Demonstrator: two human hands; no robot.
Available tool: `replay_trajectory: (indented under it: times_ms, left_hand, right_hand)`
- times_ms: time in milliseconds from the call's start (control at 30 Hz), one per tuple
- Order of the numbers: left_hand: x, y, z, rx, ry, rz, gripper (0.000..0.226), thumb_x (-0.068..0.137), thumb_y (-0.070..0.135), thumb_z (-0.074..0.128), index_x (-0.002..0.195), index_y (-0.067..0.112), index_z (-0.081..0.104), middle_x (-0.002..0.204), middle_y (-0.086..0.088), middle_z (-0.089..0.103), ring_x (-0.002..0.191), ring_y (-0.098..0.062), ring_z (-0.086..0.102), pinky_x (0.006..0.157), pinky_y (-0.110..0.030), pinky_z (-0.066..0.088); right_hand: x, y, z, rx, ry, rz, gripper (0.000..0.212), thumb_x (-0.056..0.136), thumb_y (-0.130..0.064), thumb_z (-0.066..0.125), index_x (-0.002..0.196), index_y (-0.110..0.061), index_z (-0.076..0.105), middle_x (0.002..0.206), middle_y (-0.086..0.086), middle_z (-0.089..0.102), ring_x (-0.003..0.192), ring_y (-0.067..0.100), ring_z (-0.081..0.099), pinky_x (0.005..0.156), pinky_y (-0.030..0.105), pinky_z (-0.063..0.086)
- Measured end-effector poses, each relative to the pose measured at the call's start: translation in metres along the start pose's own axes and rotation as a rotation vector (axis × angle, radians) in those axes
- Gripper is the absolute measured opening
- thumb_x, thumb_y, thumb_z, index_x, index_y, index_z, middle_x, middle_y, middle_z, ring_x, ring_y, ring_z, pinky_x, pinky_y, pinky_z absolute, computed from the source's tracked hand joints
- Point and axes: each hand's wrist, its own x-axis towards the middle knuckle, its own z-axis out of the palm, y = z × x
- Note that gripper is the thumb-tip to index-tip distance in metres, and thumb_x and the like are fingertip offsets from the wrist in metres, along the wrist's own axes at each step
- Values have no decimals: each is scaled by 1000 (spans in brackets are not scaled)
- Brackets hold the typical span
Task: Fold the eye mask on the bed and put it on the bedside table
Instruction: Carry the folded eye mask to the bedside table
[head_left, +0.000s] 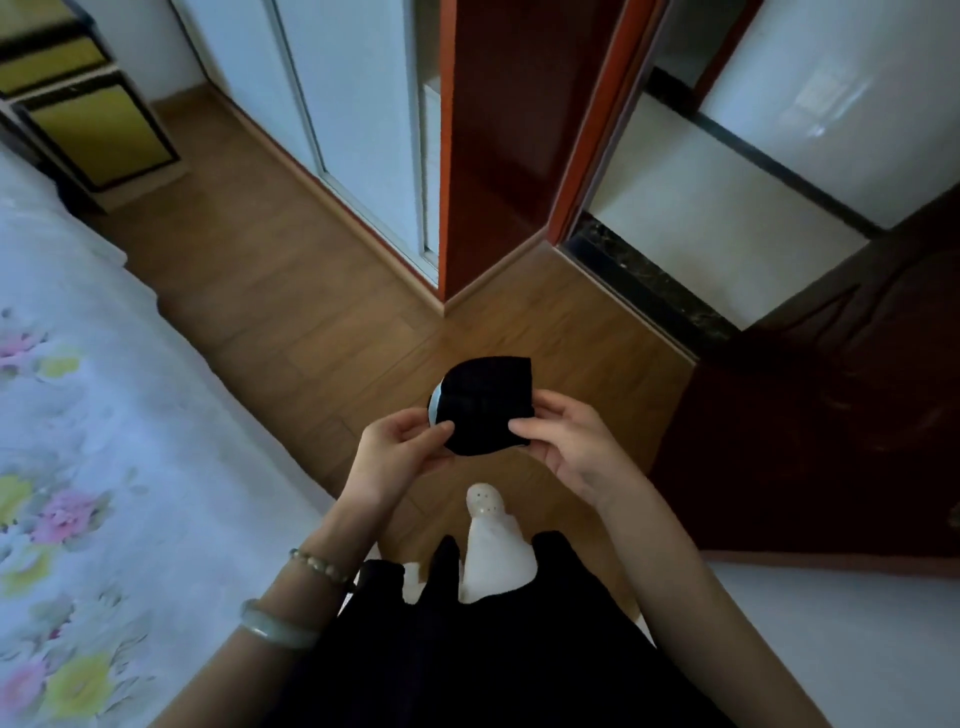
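Observation:
A black eye mask, folded in half with a light blue edge showing on its left side, is held in the air over the wooden floor. My left hand pinches its lower left edge and my right hand pinches its lower right edge. The bed with a pale floral cover lies to the left. A bedside table with yellow drawer fronts and dark frames stands at the far upper left, well away from my hands.
A white wardrobe with sliding doors and a red-brown door frame stand ahead. A doorway with a dark stone threshold opens at the right. A dark wooden door is at the right. My foot in a white slipper is below the mask.

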Motion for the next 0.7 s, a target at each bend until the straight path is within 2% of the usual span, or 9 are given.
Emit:
replay_trajectory:
  times_ms: [100, 267, 367, 500, 700]
  left_hand:
    - [32, 18, -10, -24, 71, 34, 8, 89, 14, 66, 92, 18, 71, 80, -1, 78, 72, -11, 73, 63, -20, 57]
    - [98, 54, -28, -90, 212, 50, 8, 89, 14, 66, 93, 19, 71, 83, -1, 78, 73, -14, 74, 63, -21, 57]
    - [138, 78, -40, -137, 297, 55, 9, 88, 14, 66, 97, 16, 71, 84, -3, 78, 77, -18, 74, 65, -24, 58]
    - [186, 110, -55, -202, 400, 42, 14, 89, 12, 65, 102, 11, 70, 82, -4, 77, 77, -20, 72, 67, -25, 59]
    - [243, 145, -94, -307, 514, 62, 11, 89, 12, 66, 100, 11, 70, 77, -1, 77, 71, -15, 72, 62, -22, 58]
  right_hand:
    - [47, -30, 14, -25, -105, 18, 40, 80, 12, 59, 116, -6, 61, 110, 13, 70, 102, 22, 67, 89, 31, 54]
    - [136, -82, 42, -114, -257, 30, 36, 81, 13, 57, 110, -9, 62, 104, 9, 72, 97, 19, 69, 74, 24, 56]
    - [190, -114, 63, -188, -311, 40, 40, 80, 12, 59, 114, -8, 61, 105, 7, 72, 98, 18, 69, 81, 25, 56]
    - [251, -155, 92, -246, -398, 54, 37, 78, 13, 60, 103, -14, 65, 97, 3, 75, 96, 18, 70, 79, 24, 56]
    - [326, -199, 150, -357, -522, 81, 36, 79, 12, 60, 105, -13, 64, 104, 11, 71, 101, 25, 68, 89, 35, 54]
